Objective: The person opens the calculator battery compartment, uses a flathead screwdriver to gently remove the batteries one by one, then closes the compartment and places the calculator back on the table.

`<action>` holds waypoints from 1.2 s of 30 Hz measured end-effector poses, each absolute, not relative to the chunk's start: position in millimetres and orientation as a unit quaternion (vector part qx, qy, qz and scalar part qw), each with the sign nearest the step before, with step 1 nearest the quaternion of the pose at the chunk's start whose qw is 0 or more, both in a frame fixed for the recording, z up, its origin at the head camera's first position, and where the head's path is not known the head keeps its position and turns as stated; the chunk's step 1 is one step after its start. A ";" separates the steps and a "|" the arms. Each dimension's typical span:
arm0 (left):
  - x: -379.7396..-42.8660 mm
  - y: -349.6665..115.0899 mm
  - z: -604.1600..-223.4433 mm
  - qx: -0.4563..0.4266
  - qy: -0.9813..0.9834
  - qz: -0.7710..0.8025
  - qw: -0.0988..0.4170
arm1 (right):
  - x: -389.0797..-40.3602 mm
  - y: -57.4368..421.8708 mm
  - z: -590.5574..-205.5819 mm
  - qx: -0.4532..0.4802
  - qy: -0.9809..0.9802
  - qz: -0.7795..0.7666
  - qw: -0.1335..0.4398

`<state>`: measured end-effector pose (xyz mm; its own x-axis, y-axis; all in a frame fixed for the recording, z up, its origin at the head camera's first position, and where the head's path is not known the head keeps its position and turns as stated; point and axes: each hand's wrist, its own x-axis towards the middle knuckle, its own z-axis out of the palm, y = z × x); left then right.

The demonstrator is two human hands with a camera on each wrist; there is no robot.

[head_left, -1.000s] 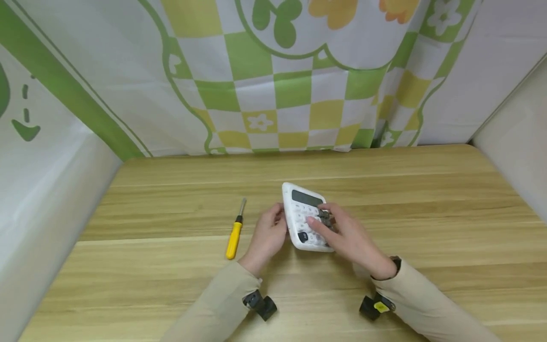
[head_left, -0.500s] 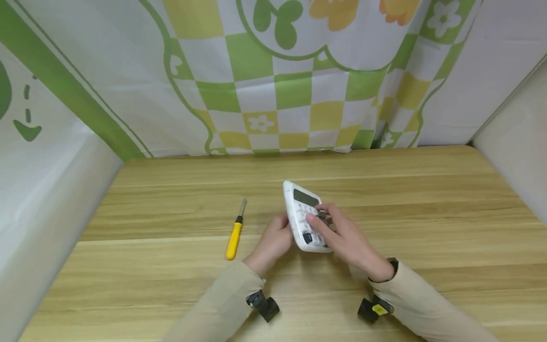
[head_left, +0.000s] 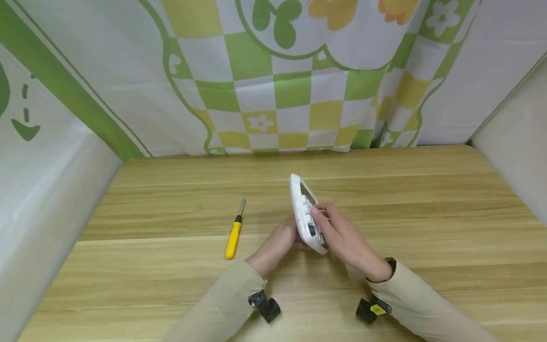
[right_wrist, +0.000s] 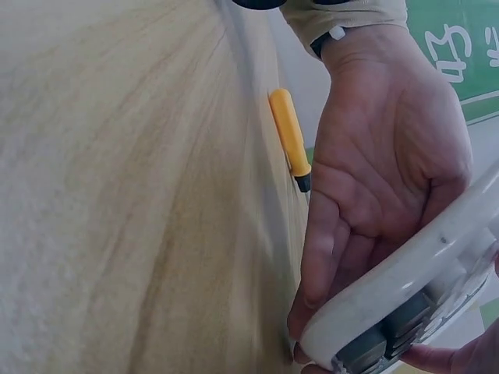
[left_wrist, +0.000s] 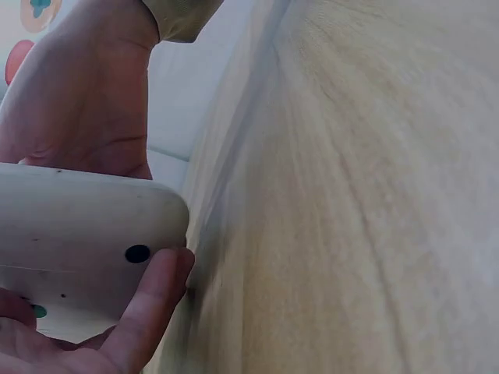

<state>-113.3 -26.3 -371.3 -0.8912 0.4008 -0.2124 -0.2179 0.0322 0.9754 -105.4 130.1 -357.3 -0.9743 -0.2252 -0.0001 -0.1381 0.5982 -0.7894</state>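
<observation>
Tabletop point(head_left: 162, 204) is lying beneath; curled right hand point(head_left: 345, 239) is gripping, left hand point(head_left: 277, 243) touching (hold unclear), a calculator point(head_left: 301, 214), likely light, stiff, its edges offering purchase.

We see a screwdriver point(head_left: 236, 229) lying near the left hand point(head_left: 278, 242), to its left, yellow handle point(head_left: 232, 241) towards us, shaft point(head_left: 242, 207) pointing away. Beneath that hand we have a wood-grain table point(head_left: 410, 204). Beyond it hangs a checked cloth point(head_left: 292, 89) in green, yellow and white, with flowers point(head_left: 259, 123); well right of the right hand point(head_left: 344, 237) stands a pale wall point(head_left: 521, 137).
</observation>
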 end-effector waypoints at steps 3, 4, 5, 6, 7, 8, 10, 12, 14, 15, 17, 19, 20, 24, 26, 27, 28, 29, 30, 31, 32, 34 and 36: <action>-112.8 -25.7 -370.0 0.077 0.673 0.698 0.233 | -106.0 130.3 -357.0 -0.103 0.892 -0.438 0.050; -112.5 -25.7 -370.0 0.077 0.673 0.698 0.234 | -106.2 130.4 -356.8 -0.102 0.892 -0.438 0.050; -112.2 -25.5 -370.0 0.076 0.671 0.699 0.236 | -106.4 130.3 -356.4 -0.101 0.893 -0.436 0.050; -112.2 -25.3 -370.0 0.075 0.670 0.700 0.237 | -106.5 130.4 -356.1 -0.100 0.892 -0.437 0.051; -111.9 -25.2 -370.1 0.072 0.669 0.700 0.238 | -106.6 130.5 -356.0 -0.100 0.892 -0.438 0.053; -111.8 -25.0 -370.1 0.069 0.668 0.701 0.239 | -106.7 130.7 -355.8 -0.101 0.890 -0.442 0.055; -111.4 -24.5 -370.6 0.067 0.667 0.702 0.241 | -106.5 131.3 -356.2 -0.109 0.885 -0.449 0.055; -110.7 -24.5 -370.4 0.065 0.667 0.702 0.242 | -105.9 131.7 -356.7 -0.116 0.880 -0.458 0.055; -110.3 -24.1 -370.5 0.064 0.667 0.702 0.241 | -105.2 131.8 -357.0 -0.123 0.876 -0.463 0.052; -109.9 -24.2 -370.7 0.065 0.666 0.703 0.240 | -105.0 131.8 -357.2 -0.125 0.876 -0.463 0.050; -109.7 -24.0 -370.9 0.063 0.666 0.704 0.239 | -104.5 131.8 -356.5 -0.125 0.876 -0.464 0.047; -109.5 -23.6 -371.2 0.060 0.666 0.704 0.238 | -104.3 132.1 -356.1 -0.127 0.874 -0.466 0.048; -109.3 -23.7 -371.2 0.058 0.668 0.703 0.238 | -104.3 132.6 -356.0 -0.128 0.872 -0.469 0.051; -108.2 -25.7 -371.3 0.039 0.687 0.684 0.242 | -104.4 134.2 -354.8 -0.139 0.856 -0.493 0.072; -108.1 -26.8 -370.8 0.033 0.694 0.676 0.245 | -104.3 135.2 -353.6 -0.142 0.851 -0.500 0.077; -108.2 -27.2 -370.7 0.031 0.697 0.673 0.246 | -104.3 135.7 -353.1 -0.144 0.849 -0.503 0.077; -108.3 -27.6 -370.4 0.032 0.699 0.671 0.246 | -104.2 136.2 -352.6 -0.145 0.849 -0.504 0.073; -108.7 -27.7 -370.3 0.031 0.700 0.670 0.246 | -104.2 136.6 -352.4 -0.147 0.848 -0.505 0.070; -109.1 -27.6 -370.3 0.031 0.700 0.669 0.246 | -104.2 137.3 -352.3 -0.149 0.847 -0.506 0.067; -109.7 -27.4 -370.3 0.031 0.701 0.669 0.246 | -104.1 137.8 -352.0 -0.150 0.846 -0.507 0.063; -109.9 -27.5 -370.2 0.029 0.703 0.667 0.244 | -104.0 138.3 -351.7 -0.152 0.845 -0.509 0.060; -110.5 -27.5 -370.7 0.024 0.708 0.663 0.242 | -103.7 139.4 -351.3 -0.153 0.843 -0.512 0.057; -111.1 -27.4 -371.3 0.018 0.713 0.658 0.239 | -103.2 140.4 -350.8 -0.153 0.843 -0.513 0.055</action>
